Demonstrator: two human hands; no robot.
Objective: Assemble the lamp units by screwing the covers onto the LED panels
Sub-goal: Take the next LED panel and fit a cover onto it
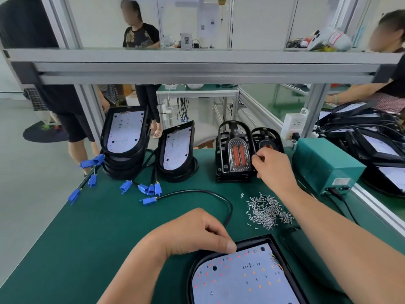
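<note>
The left hand (197, 233) grips the top rim of the LED panel (241, 279) at the near edge of the mat (87, 227), while the right hand (274, 165) pinches the side edge of the front cover (237, 156) in the far stack, with bare green and a screw pile (268, 211) between.

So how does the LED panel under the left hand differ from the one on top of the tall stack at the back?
The near LED panel lies flat on the mat; the stack-top panel leans up, tilted. The left hand grips the near LED panel at its edge; nothing touches the stack-top panel. Both have a black frame and a white board.
</note>
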